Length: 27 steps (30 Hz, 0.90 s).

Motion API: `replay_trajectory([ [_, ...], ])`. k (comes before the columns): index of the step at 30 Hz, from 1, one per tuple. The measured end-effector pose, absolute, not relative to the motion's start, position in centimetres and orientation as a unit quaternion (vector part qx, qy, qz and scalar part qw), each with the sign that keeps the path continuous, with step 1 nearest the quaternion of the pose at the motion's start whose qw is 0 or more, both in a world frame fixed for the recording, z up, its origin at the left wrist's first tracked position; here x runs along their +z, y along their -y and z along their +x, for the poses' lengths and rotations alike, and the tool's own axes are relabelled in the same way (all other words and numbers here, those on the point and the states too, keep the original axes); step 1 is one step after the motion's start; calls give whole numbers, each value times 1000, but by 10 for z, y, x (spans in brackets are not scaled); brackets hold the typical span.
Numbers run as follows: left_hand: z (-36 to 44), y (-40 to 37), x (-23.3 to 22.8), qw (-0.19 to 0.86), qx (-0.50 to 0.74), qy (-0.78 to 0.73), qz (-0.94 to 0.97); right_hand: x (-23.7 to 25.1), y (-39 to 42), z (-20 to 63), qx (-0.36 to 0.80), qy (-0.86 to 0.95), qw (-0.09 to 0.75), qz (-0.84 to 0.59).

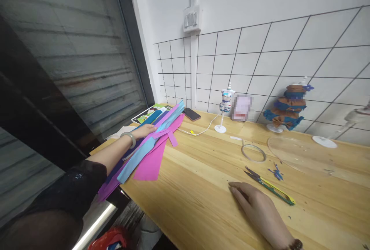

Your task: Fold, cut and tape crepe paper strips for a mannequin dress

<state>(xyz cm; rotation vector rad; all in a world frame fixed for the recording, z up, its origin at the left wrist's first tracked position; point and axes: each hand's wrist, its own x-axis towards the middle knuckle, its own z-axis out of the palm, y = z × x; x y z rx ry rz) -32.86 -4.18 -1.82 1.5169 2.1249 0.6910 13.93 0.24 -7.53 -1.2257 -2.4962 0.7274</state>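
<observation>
My left hand [145, 130], with a pale bangle at the wrist, reaches to the table's left end. Its fingers are closed on the folded crepe paper [139, 159], in a heap of light blue, pink and purple strips and sheets. A magenta sheet [150, 165] lies beneath, and part of the heap hangs over the table edge. Near the front, my right hand [256, 209] rests on the wood with its fingers extended and nothing in them. Just beyond it lie yellow-and-green thread snips [271, 188], apart from the fingers, with small blue scraps [276, 173] behind them.
A phone [192, 114] and a white cable [202, 131] lie behind the paper. Along the wall grid stand a small mannequin [226, 101], another in a blue-and-brown ruffled dress [285, 111], and a white stand [324, 141]. A wire coil [264, 157] and clear plastic disc [300, 151] lie right.
</observation>
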Motion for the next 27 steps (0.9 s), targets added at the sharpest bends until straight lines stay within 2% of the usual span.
replay_trajectory([
  [6,-310,34,-15,128,231,-748,608,-76,-3,140,256,859,128,-425],
  [11,-294,21,-12,40,-5,-729,683,-79,-4,141,251,861,127,-424],
  [13,-293,17,-11,30,-49,-745,665,-78,-4,141,250,861,128,-425],
  [23,-297,24,3,-31,-81,-756,649,-79,-4,141,250,862,122,-423],
  [27,-294,31,0,-106,-54,-715,689,-78,-3,140,244,863,126,-423],
])
